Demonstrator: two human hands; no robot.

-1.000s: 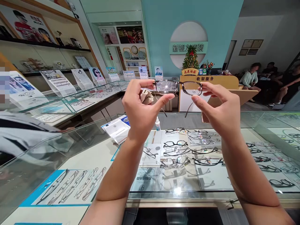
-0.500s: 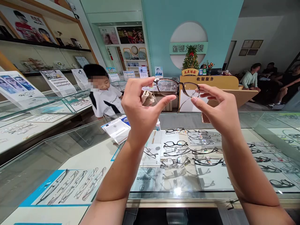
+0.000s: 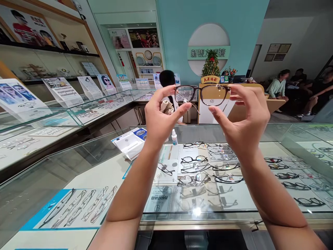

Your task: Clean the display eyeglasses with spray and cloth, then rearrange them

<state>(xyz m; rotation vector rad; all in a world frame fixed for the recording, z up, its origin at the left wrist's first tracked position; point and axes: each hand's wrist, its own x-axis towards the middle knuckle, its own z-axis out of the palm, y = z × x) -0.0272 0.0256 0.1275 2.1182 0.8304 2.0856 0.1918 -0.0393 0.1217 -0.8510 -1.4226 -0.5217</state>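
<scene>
Head view: eyeglasses (image 3: 197, 88) held up above the glass display case (image 3: 208, 217); left hand (image 3: 159, 116) clamped on one end, crumpled cloth (image 3: 167, 107) tucked inside it; right hand (image 3: 247, 116) clamped on the other. Step looks like visual inspection; next move calls for light, level grips.

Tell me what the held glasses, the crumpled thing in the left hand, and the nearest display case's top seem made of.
Held glasses: dark front with glossy highlights, probably plastic; the thin, shiny temple suggests metal.
Crumpled cloth: matte, beige fabric, judging by soft folds.
Case top: clear, glossy, probably glass: see-through, with reflections.
</scene>
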